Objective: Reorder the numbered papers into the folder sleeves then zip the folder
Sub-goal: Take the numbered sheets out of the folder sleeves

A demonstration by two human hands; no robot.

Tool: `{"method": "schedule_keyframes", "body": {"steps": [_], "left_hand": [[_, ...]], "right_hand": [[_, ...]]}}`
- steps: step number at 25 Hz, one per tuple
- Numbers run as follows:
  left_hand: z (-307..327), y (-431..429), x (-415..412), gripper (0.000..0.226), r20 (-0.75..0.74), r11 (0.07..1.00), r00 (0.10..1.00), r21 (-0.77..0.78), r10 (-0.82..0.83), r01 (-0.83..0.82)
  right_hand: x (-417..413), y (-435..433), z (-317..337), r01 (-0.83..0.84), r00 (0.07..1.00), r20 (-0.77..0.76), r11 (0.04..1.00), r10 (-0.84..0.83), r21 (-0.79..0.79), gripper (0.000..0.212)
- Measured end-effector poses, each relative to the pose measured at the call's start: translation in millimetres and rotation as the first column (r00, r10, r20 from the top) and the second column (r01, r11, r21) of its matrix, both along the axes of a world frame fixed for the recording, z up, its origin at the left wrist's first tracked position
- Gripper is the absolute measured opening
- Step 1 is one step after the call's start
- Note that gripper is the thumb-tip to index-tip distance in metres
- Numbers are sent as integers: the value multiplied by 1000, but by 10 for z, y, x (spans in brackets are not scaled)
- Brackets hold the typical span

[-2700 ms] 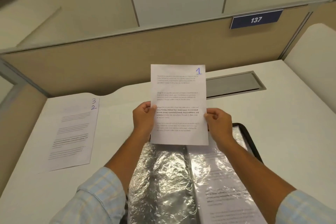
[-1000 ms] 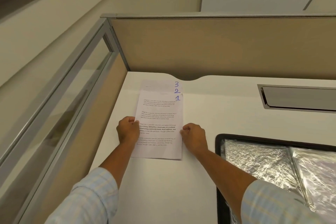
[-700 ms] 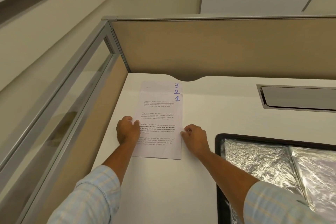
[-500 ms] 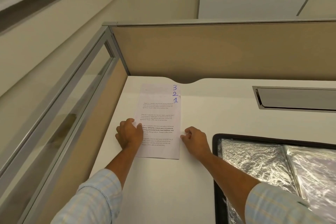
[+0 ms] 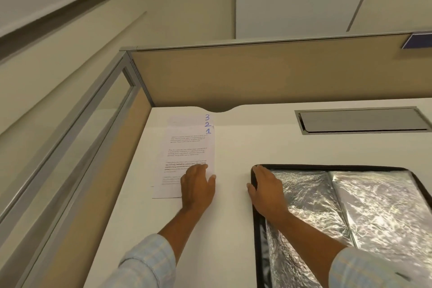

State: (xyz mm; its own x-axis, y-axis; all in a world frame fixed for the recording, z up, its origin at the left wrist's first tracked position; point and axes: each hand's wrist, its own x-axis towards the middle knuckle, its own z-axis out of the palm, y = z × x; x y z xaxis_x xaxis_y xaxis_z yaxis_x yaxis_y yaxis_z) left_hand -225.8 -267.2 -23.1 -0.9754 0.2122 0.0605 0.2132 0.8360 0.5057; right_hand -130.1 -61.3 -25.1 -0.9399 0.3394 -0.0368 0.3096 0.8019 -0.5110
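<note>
Now left hand flat, fingers straight, pressing papers; right hand open, resting on folder corner.

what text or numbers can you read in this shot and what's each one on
"3": blue handwriting, top right corner of the back sheet.
"2": same corner, middle sheet.
"1": same corner, top sheet.
Printed paragraphs on the top sheet: too small to read.
Blue plate at the top right edge: cut off, unreadable.
</note>
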Motion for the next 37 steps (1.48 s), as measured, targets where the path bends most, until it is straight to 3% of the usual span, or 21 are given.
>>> {"method": "schedule_keyframes", "body": {"steps": [9, 17, 23, 28, 31, 34, 37], "left_hand": [[-148, 678, 1004, 57, 64, 968, 967, -17, -248, 249], [-284, 1099, 1775, 60, 17, 867, 871, -84, -491, 491], [-370, 1312, 2122, 64, 53, 833, 849, -166, -526, 527], [-403, 1372, 2220, 63, 41, 848, 864, -171, -502, 501], [-407, 1369, 2206, 61, 38, 854, 867, -156, -496, 496], [-388, 1379, 2193, 61, 48, 855, 869, -157, -493, 494], [-370, 1392, 2197, 61, 46, 854, 869, -167, -493, 493]], "right_hand": [[1272, 630, -87, 107, 994, 28, 991, -109, 87, 50], [2403, 1168, -195, 304, 947, 65, 942, -316, 144, 73], [3148, 1566, -333, 526, 833, 23, 804, -553, 278, 80], [3501, 1737, -393, 613, 739, 47, 699, -672, 367, 84], [3596, 1776, -464, 610, 732, 61, 693, -678, 384, 78], [3599, 1810, -490, 586, 773, -1, 714, -634, 383, 59], [3529, 1792, -449, 597, 790, -67, 740, -610, 310, 51]]}}
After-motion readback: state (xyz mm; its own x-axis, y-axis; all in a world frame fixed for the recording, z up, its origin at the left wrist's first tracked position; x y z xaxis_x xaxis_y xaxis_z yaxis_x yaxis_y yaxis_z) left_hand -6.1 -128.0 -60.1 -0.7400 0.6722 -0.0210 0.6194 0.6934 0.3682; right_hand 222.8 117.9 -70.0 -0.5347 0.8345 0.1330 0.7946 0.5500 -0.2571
